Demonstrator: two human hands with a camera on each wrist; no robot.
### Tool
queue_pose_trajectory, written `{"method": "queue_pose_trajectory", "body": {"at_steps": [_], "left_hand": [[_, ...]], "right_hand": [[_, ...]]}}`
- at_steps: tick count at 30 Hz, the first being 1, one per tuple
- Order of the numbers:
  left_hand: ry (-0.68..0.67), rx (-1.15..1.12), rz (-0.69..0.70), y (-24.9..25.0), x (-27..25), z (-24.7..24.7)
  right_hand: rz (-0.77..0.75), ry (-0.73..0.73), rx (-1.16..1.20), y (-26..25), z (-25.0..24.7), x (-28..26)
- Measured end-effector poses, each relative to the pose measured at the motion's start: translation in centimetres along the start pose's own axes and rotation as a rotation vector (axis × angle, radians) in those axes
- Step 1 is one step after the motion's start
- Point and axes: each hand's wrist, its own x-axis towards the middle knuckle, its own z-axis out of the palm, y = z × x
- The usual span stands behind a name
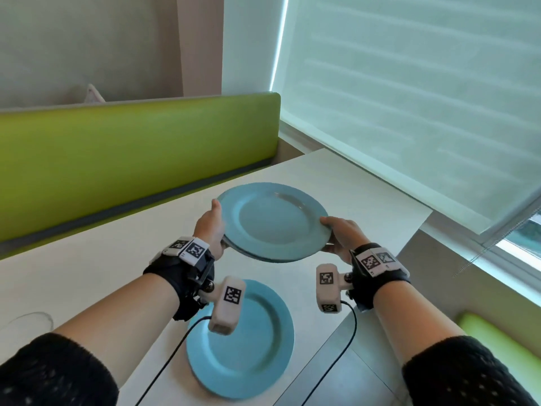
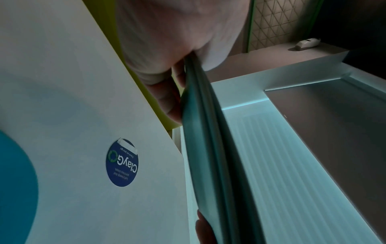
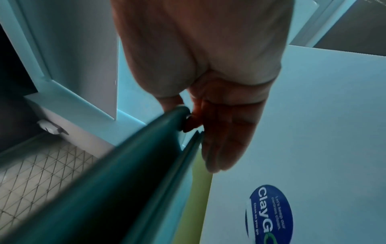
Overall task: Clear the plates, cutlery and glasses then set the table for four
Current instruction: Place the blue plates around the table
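Both hands hold a stack of blue plates (image 1: 273, 221) above the white table (image 1: 96, 268). The left hand (image 1: 209, 227) clamps the stack's rim at nine o'clock — thumb on top, fingers (image 2: 167, 99) underneath. The right hand (image 1: 341, 232) grips the rim at three o'clock, thumb above and fingers (image 3: 225, 132) together below, slightly parting the plates there. Another blue plate (image 1: 251, 350) lies flat on the table at six o'clock from the stack — near the table's edge. A round blue sticker (image 2: 122, 162) sits on the tabletop beneath.

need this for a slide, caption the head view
Both hands, left hand and right hand, hold stacked blue plates above a table.
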Motion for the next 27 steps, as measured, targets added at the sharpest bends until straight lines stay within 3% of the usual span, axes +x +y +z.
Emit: {"method": "queue_pose_trajectory", "body": {"at_steps": [5, 13, 23, 27], "left_hand": [[0.110, 0.054, 0.012, -0.4, 1.8, 2.0], [0.398, 0.132, 0.063, -0.6, 5.1, 0.8], [0.511, 0.132, 0.067, -1.0, 7.0, -0.7], [0.520, 0.152, 0.068, -1.2, 7.1, -0.6]], "right_hand": [[0.046, 0.095, 0.141, 0.4, -2.6, 3.9], [0.151, 0.290, 0.366, 5.2, -7.6, 7.9], [0.315, 0.441, 0.408, 10.5, -9.2, 9.0], [0.366, 0.437, 0.427, 15.4, -11.4, 13.5]]}}
